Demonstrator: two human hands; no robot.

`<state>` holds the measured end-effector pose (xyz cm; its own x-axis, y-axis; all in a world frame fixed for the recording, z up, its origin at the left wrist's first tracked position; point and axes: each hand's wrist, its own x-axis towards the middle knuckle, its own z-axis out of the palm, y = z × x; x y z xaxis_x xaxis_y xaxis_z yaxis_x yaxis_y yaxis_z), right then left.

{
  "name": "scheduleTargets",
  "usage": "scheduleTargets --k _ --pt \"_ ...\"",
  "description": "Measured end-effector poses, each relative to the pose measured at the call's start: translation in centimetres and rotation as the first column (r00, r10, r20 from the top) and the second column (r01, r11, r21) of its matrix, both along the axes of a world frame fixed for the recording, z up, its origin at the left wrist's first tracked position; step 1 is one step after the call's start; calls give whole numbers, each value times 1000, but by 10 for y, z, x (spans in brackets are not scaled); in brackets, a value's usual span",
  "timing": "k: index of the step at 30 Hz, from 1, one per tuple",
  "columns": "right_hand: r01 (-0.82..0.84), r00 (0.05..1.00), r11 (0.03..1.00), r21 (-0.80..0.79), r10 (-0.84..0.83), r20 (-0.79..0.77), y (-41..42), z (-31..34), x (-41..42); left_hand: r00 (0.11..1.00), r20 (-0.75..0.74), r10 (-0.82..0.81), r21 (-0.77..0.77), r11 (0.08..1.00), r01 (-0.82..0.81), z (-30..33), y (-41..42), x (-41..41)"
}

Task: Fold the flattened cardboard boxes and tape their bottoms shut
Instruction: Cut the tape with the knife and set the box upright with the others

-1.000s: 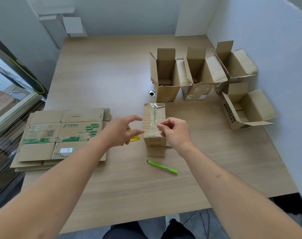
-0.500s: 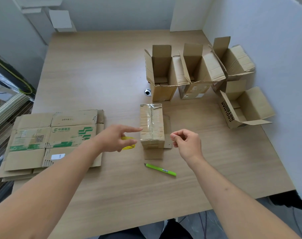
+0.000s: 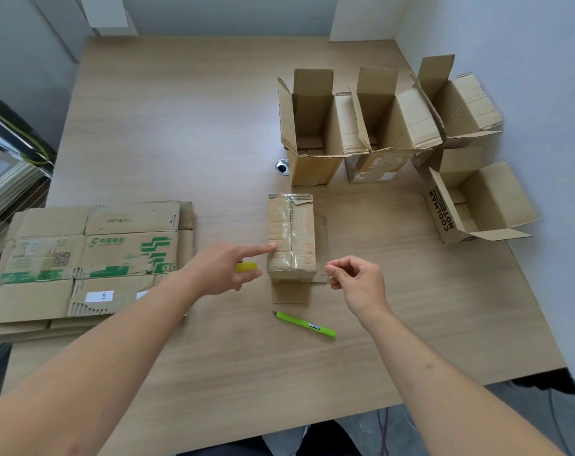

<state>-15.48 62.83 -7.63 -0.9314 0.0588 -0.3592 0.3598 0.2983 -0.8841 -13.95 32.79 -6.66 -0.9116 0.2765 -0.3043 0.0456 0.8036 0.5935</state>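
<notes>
A small cardboard box (image 3: 291, 238) stands bottom-up in the middle of the table, a strip of clear tape running along its seam. Its lower flaps lie spread on the wood. My left hand (image 3: 228, 268) is just left of the box; the straight index finger touches its left edge while the other fingers curl round a yellow tape roll (image 3: 246, 266). My right hand (image 3: 356, 281) hovers at the near right corner, fingers curled, thumb and forefinger pinched together with nothing visible between them. A stack of flattened boxes (image 3: 92, 261) lies at the left.
A green utility knife (image 3: 305, 325) lies on the table (image 3: 180, 126) in front of the box. Several folded open boxes (image 3: 312, 126) stand at the back right against the wall, one (image 3: 476, 205) on its side. A cable hole (image 3: 282, 166) is beside them.
My right hand has let go of the box's near end and drawn back to the right. My left hand stayed beside the box, its index finger now on the left edge.
</notes>
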Motion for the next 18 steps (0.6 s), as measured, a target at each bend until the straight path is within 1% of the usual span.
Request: scheduleTargets --k 4,8,11,13,14,16,18 --pt "46 998 998 -51 -44 40 5 -14 -2 997 -82 5 -37 999 -8 -11 11 0" --pt "67 996 992 -111 -59 73 5 -24 -6 992 -121 34 -97 994 -46 -19 17 2" --pt "90 989 980 -177 -66 135 1 -30 -9 983 -157 92 -84 991 -106 -27 24 6" --pt "164 973 953 -254 -113 202 -5 -35 -11 977 -158 141 -29 989 -147 -31 27 6" --pt "230 957 928 -293 -160 242 -9 -38 -11 976 -142 166 5 986 -167 -32 28 6" --pt "387 905 850 -359 -276 323 -17 -46 -11 972 -105 209 57 977 -204 -33 30 5" --pt "483 862 786 -385 -349 369 -23 -53 -9 967 -78 241 90 968 -233 -32 32 5"
